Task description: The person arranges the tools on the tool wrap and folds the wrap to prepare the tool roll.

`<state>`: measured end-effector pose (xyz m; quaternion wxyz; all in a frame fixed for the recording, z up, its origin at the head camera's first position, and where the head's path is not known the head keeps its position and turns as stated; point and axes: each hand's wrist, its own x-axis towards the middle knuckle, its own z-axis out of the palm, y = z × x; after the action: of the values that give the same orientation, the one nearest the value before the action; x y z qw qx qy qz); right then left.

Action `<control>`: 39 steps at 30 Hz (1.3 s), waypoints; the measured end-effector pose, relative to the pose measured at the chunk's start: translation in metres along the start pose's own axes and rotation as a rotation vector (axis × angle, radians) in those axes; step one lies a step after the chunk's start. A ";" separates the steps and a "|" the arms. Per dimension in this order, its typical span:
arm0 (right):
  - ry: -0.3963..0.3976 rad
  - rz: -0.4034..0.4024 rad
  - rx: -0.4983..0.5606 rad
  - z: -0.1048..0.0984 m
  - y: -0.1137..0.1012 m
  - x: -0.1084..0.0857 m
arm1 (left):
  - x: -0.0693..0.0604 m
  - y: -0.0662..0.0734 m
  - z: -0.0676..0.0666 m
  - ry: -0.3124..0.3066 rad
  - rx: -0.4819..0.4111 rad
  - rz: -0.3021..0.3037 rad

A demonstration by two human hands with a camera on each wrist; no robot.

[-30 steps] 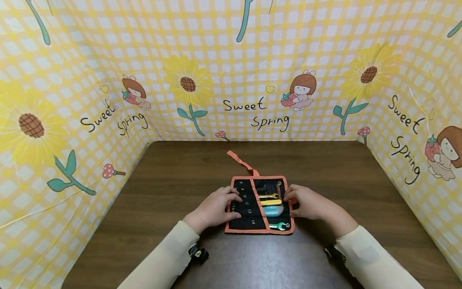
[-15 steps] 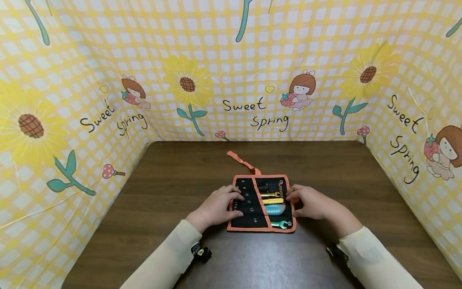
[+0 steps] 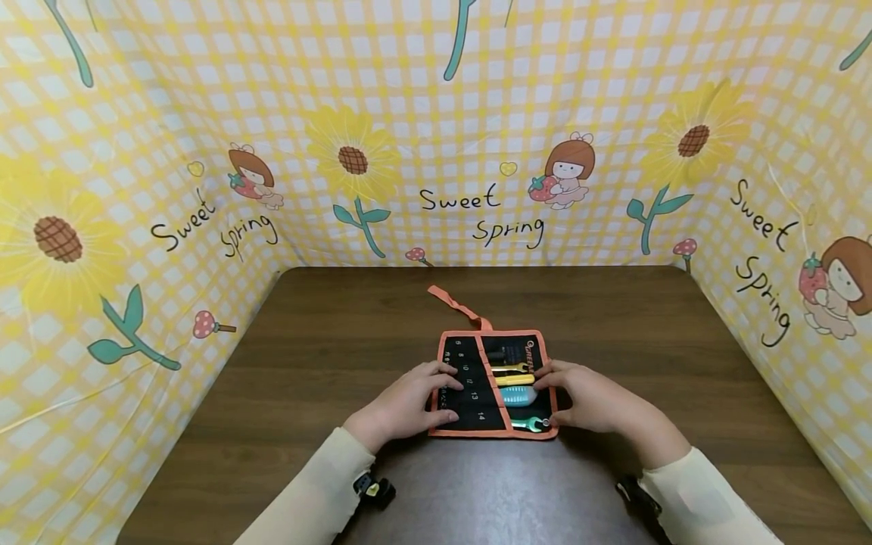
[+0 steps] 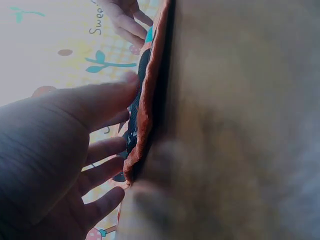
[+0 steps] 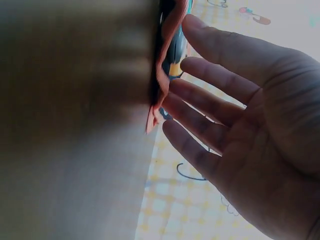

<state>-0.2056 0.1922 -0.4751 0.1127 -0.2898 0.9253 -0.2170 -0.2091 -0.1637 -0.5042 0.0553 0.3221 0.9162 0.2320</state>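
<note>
A black tool pouch (image 3: 470, 393) with orange edging and printed sizes lies flat on the table. From its pockets show a green wrench (image 3: 527, 425), a teal-and-grey handle (image 3: 518, 396), a yellow handle (image 3: 514, 381) and a yellow wrench end (image 3: 512, 369). My left hand (image 3: 402, 401) rests its extended fingertips on the pouch's left side. Over the right edge lie the fingers of my right hand (image 3: 586, 397), with the thumb near the green wrench's end. Both wrist views show spread, fairly straight fingers at the orange edge (image 4: 145, 110).
An orange strap (image 3: 455, 304) trails from the pouch's far edge onto the brown wooden table (image 3: 341, 318). Checked yellow cloth (image 3: 436, 136) with printed flowers hangs around the table's back and sides.
The pouch has shifted slightly right and away along with both hands, then stayed put. Since then both hands have dropped slightly nearer me, and the right fingers reach further over the edge.
</note>
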 end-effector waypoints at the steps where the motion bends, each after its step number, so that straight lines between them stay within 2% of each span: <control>1: 0.004 -0.008 -0.001 0.001 -0.002 -0.001 | -0.002 0.001 0.000 -0.004 -0.011 0.006; 10: 0.058 -0.062 -0.031 0.006 -0.015 -0.012 | -0.013 0.003 0.003 -0.008 -0.001 0.067; 18: 0.048 -0.062 -0.049 0.011 -0.012 -0.015 | -0.016 0.004 0.006 -0.015 0.011 0.052; 26: 0.053 -0.101 -0.052 0.013 -0.009 -0.016 | -0.017 0.006 0.005 0.034 0.017 0.077; 34: 0.075 -0.167 -0.054 0.013 -0.007 -0.017 | -0.015 0.004 0.006 0.100 0.056 0.140; 39: 0.100 -0.168 -0.049 0.012 -0.006 -0.017 | -0.012 0.002 0.006 0.136 0.070 0.188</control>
<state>-0.1852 0.1936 -0.4817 0.0407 -0.3578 0.9074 -0.2169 -0.1971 -0.1670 -0.5095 -0.0402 0.3920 0.8910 0.2256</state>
